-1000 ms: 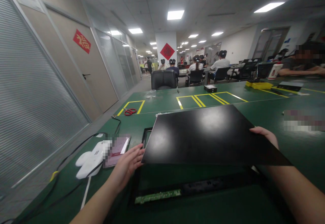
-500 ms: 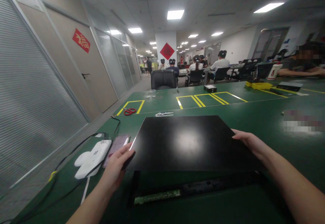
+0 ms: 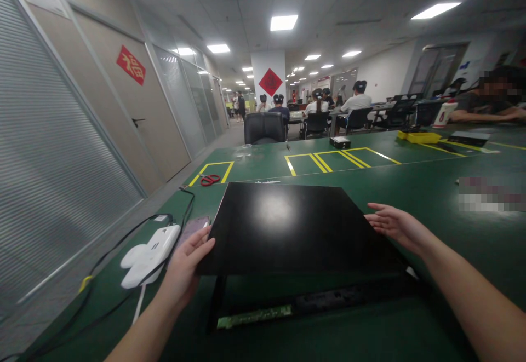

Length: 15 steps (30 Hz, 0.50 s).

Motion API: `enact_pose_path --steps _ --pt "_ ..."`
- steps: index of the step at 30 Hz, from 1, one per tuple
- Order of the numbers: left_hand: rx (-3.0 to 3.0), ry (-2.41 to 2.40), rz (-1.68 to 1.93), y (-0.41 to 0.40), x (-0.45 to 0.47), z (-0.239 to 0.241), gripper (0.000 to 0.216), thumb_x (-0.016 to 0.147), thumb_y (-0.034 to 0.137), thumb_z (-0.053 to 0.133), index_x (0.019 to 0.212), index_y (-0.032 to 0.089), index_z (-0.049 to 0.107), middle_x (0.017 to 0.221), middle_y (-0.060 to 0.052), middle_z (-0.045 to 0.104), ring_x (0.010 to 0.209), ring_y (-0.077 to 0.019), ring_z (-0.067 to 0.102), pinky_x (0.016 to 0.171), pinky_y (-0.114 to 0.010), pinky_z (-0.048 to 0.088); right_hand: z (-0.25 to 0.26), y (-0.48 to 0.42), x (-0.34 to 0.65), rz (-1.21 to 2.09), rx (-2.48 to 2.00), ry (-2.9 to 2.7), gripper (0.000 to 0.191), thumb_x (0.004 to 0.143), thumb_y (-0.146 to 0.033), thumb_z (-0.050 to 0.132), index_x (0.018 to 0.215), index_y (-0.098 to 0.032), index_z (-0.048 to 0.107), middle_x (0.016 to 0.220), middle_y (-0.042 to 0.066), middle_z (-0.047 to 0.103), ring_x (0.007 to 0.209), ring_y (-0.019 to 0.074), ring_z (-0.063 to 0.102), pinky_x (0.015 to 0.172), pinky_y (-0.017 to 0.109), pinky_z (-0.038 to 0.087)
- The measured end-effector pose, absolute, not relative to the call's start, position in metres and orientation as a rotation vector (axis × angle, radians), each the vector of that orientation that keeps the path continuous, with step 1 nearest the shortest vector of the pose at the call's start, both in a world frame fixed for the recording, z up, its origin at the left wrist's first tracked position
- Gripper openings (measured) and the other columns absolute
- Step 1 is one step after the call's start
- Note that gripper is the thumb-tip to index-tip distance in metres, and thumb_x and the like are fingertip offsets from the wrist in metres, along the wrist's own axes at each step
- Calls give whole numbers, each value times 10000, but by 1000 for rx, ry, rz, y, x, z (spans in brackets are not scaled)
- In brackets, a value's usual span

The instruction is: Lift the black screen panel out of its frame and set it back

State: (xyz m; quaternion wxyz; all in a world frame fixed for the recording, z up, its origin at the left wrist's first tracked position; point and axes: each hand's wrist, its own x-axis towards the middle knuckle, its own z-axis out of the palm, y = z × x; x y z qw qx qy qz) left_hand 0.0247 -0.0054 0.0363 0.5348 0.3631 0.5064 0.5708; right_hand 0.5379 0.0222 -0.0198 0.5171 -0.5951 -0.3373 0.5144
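A large glossy black panel hovers flat just above a black frame that lies on the green table. A green circuit strip shows along the frame's near edge. My left hand holds the panel's near left corner, fingers curled under its edge. At the panel's right edge my right hand has its fingers stretched out and apart, touching or just off the edge.
A white power strip with black cables and a phone lie left of the panel. Red scissors rest in a yellow-taped box further back. A black chair, a yellow tray and several seated people are beyond.
The panel has come down from a tilt to nearly flat and shifted left over the frame. My right hand has let go of its edge and opened.
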Motion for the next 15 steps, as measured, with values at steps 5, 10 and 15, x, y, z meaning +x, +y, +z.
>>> enact_pose_path --steps 5,10,15 --pt "842 1165 1411 -6 24 35 703 435 337 1012 1065 168 750 1036 -92 826 1045 -335 765 784 -312 601 -28 26 536 1290 -1443 -855 512 780 -307 706 1272 -191 628 1097 175 789 951 274 774 883 428 624" --pt "867 1092 1411 0 15 18 672 499 330 1001 1093 174 730 1024 -86 821 966 -316 782 764 -317 607 -24 26 529 1269 -1474 -791 488 761 -308 723 1230 -199 643 1030 156 798 916 266 778 883 418 627" --pt "835 1101 1390 3 11 6 625 533 269 969 1094 169 711 991 -80 818 854 -295 792 704 -322 608 -14 22 520 1259 -1469 -725 431 766 -266 710 1188 -208 643 947 128 799 863 241 777 883 382 628"
